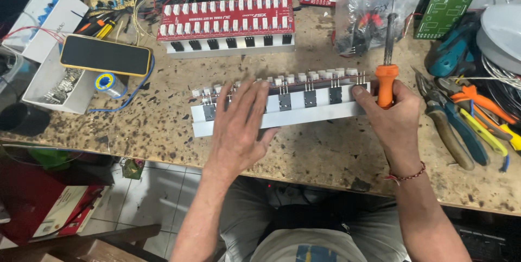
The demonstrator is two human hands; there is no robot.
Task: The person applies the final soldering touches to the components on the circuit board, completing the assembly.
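Observation:
A long aluminium heatsink bar (320, 111) carrying a row of black transistors and a circuit board with white connectors lies across the worn workbench (163, 126). My left hand (239, 126) rests flat on its left half, fingers spread over the board. My right hand (392, 116) grips an orange-handled screwdriver (387, 80) upright at the bar's right end, thumb pressing on the bar's corner.
A second red board on a heatsink (225, 23) lies behind. A black phone (105, 55), solder spool (108, 84) and white boxes (46, 17) sit at left. Pliers and cutters (461, 121) lie at right, with a plastic bag of parts (369, 12) behind.

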